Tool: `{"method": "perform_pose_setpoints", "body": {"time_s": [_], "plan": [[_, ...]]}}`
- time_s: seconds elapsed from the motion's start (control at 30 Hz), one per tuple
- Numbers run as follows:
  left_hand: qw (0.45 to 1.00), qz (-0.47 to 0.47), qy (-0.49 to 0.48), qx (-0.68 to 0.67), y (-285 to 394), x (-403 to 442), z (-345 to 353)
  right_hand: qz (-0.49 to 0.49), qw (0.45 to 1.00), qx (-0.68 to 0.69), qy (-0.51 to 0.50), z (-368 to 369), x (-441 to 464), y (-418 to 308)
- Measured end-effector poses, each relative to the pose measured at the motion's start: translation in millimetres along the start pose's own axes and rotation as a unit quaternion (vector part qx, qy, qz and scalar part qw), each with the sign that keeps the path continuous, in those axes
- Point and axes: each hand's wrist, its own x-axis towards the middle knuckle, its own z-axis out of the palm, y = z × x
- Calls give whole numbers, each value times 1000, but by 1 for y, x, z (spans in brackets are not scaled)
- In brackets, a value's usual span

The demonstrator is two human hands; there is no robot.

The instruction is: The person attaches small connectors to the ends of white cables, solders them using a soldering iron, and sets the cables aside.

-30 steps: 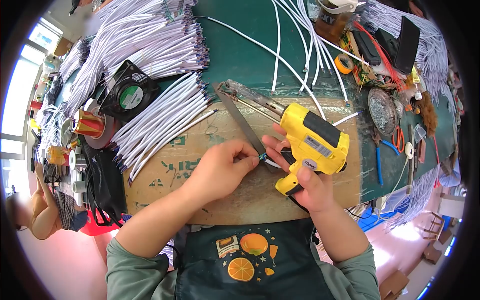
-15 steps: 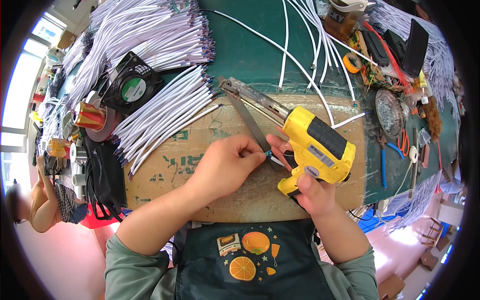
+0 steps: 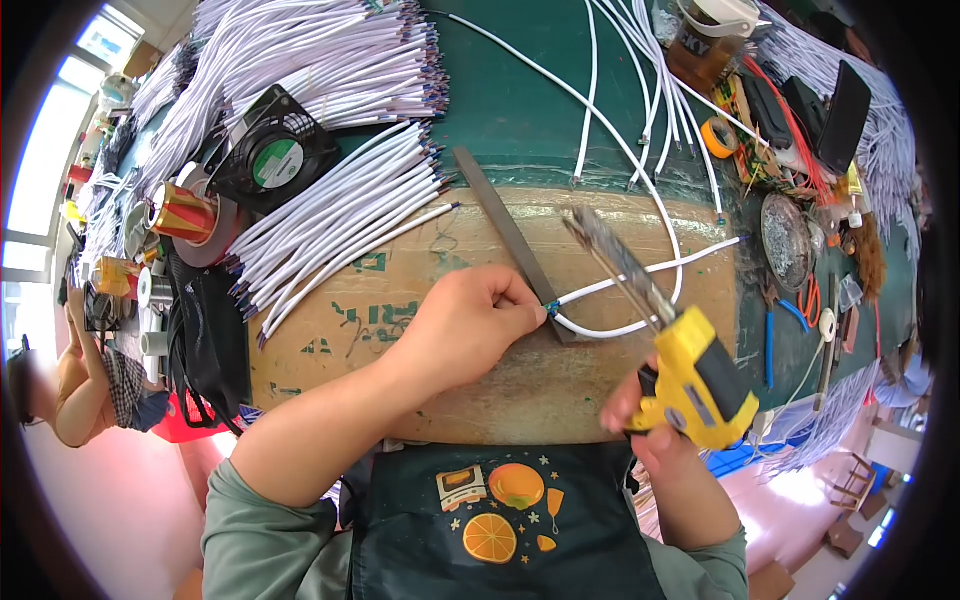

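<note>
My left hand (image 3: 470, 325) pinches the bare wire ends of white cables (image 3: 605, 332) over the cardboard mat, the fingertips closed at a small bluish joint (image 3: 552, 308). From that joint two white lengths run off to the right. Beneath the joint lies a flat dark metal bar (image 3: 505, 225), slanting across the mat. My right hand (image 3: 660, 448) is wrapped round the handle of a yellow and black soldering gun (image 3: 705, 385), slightly blurred. Its metal tip points up and left, apart from the joint.
Cut white cables (image 3: 345, 225) lie in a row at left, below a large cable bundle (image 3: 330, 60). A black fan (image 3: 277, 160) and spools (image 3: 185, 213) stand beside them. On the right are blue-handled pliers (image 3: 770, 345), a metal dish (image 3: 787, 240) and orange tape (image 3: 718, 138). Another person sits far left.
My right hand has drawn the soldering gun down and right, away from the joint, uncovering the white cables. My left hand keeps its pinch. The whole view has shifted slightly.
</note>
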Motion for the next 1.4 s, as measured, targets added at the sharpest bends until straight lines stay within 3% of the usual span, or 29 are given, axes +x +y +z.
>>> {"method": "perform_pose_setpoints", "body": {"time_s": [0.4, 1.4], "plan": [[999, -35, -20, -34, -1, 4, 1, 25, 999, -34, 11, -28, -54, 19], [998, -29, -19, -57, -5, 4, 2, -7, 999, -53, 2, -29, -47, 25]]}}
